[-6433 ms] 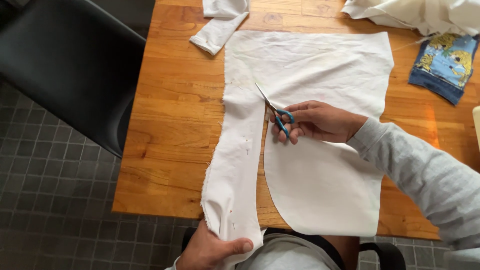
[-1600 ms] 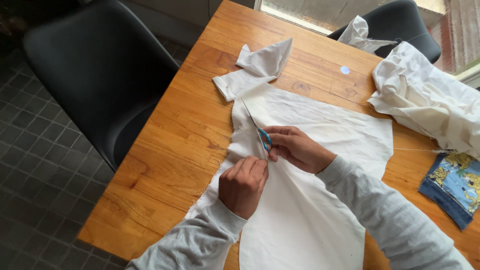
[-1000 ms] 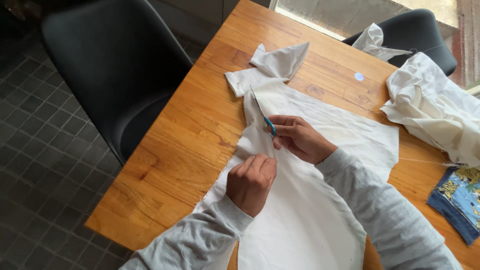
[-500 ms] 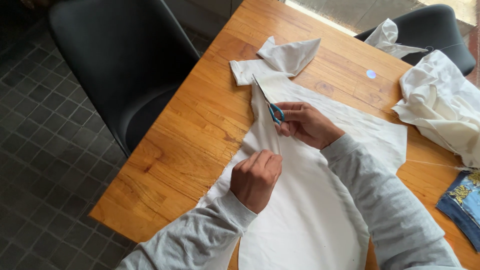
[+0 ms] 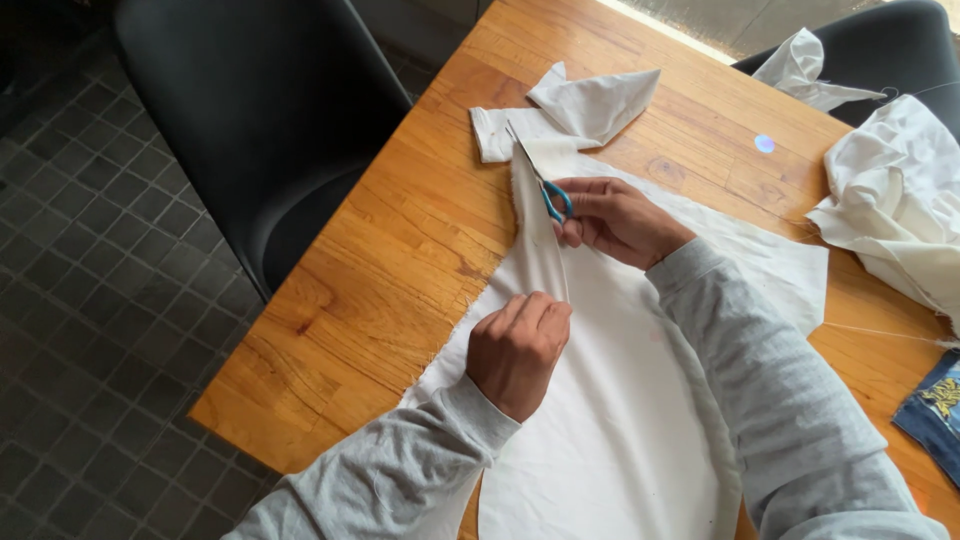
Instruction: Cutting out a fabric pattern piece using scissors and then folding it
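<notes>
Since earlier, our scissors (image 5: 545, 190) reached the far edge of the cloth (image 5: 620, 440) mid-desk (image 5: 400, 260). Right hand (image 5: 615, 215) grips them; left hand (image 5: 515, 350) pinches the limp, light cut strip (image 5: 540, 240).

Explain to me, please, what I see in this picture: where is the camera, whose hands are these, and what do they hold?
There is no machine here. A person wears one camera on the head, so the view looks down at that person's own two arms in grey sleeves.

The right hand holds small scissors with blue handles, their blades pointing away along the cloth. The left hand pinches a narrow strip of the white cloth and lifts it beside the scissors.

The cloth lies on a wooden table. Near the far end are white cloth scraps, and at the right a crumpled pile of white fabric. A piece of blue patterned fabric shows at the right edge. A black chair stands at the left of the table; a second one stands at the far side.
</notes>
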